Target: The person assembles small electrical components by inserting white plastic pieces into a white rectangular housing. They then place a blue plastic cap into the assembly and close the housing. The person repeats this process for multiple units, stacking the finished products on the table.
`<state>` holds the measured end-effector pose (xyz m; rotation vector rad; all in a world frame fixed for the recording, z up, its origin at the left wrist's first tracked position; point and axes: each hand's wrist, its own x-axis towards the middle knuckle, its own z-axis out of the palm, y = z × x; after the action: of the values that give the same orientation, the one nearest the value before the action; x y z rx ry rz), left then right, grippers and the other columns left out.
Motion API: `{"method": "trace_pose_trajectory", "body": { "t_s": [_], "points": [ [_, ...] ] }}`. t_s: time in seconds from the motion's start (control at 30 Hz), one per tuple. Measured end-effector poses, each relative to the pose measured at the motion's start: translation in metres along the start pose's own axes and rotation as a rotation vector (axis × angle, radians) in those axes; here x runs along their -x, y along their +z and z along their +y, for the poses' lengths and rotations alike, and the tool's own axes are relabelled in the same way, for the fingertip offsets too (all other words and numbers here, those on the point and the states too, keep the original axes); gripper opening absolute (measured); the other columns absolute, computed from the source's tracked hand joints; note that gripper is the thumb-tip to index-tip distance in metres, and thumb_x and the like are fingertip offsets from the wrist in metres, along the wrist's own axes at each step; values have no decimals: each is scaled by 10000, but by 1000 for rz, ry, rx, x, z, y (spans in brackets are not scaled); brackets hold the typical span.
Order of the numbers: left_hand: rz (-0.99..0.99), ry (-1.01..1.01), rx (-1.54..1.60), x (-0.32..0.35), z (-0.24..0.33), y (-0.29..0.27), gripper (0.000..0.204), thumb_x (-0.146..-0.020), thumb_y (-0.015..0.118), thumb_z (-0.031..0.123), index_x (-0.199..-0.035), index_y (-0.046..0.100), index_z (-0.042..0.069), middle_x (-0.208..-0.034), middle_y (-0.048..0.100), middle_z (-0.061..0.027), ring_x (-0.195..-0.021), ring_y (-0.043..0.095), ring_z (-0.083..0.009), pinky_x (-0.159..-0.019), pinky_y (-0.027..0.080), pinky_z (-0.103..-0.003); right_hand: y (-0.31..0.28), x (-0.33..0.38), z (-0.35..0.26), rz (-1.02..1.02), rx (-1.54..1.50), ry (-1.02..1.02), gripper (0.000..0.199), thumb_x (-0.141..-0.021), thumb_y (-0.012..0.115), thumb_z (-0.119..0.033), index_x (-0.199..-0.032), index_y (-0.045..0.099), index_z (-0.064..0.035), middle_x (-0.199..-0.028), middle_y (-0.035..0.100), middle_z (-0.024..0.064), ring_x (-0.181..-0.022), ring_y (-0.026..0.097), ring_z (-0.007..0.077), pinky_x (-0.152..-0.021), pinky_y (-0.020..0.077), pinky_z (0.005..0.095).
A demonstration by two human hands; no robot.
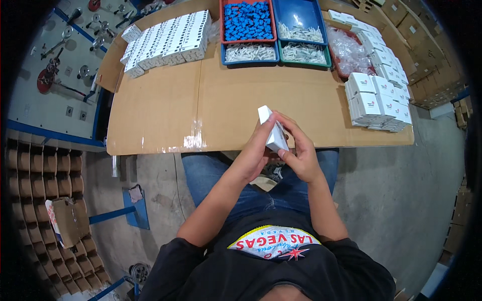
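Note:
Between my two hands, just over the table's front edge, is a small white box [277, 139]. My left hand [257, 150] grips its left side, the thumb lying along the upper part. On the other side my right hand [304, 156] holds it, thumb pressed at the lower end and fingers curled around the far side. The box is tilted, with its upper end pointing away from me to the left. Whether a flap is raised at that end I cannot make out. My fingers hide much of the box's right side.
Cardboard covers the table [160, 110]. Rows of white boxes [170, 40] stand at the far left, and stacked white boxes [384, 103] at the right. Behind are a red tray [274, 25] of blue pieces, a blue tray [298, 12] of white pieces, and clear plastic bags [349, 52].

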<state>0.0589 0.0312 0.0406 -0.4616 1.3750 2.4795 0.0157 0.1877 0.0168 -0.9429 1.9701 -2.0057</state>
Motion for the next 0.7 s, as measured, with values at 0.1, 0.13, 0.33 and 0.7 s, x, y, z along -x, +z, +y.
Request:
{"method": "trace_pose_trajectory", "body": {
  "t_s": [0.1,0.13,0.33,0.7],
  "points": [
    [63,17,109,3,-6,5,639,-1027,471,690,-1324,536,127,-1069,647,-82,-879,707,-213,-768,581,-353,5,-3,-7,15,167,-105,681,-873,681,-176,-1518,516,-35,-1584,468,214,-1501,412,363,-1222,322,461],
    [91,35,135,2,-8,8,631,-1028,473,687,-1318,536,131,-1062,643,-78,-882,705,-205,-769,578,-348,6,-5,-10,20,239,-141,671,-893,677,-202,-1521,511,-30,-1586,461,225,-1501,411,374,-1221,327,466],
    [210,178,161,1,-22,18,584,-1045,481,644,-1351,526,149,-1084,622,-46,-1026,648,-163,-830,559,-337,18,-9,9,33,201,-261,670,-1015,540,-351,-1516,456,87,-1569,453,293,-1434,478,435,-1194,361,480],
    [307,299,283,-4,-35,17,496,-1058,537,525,-1370,532,138,-1150,627,-16,-1063,624,-137,-938,505,-317,34,-13,24,49,316,-405,716,-1100,424,-463,-1512,433,122,-1528,488,325,-1379,520,487,-1158,403,492]
  ]
}}
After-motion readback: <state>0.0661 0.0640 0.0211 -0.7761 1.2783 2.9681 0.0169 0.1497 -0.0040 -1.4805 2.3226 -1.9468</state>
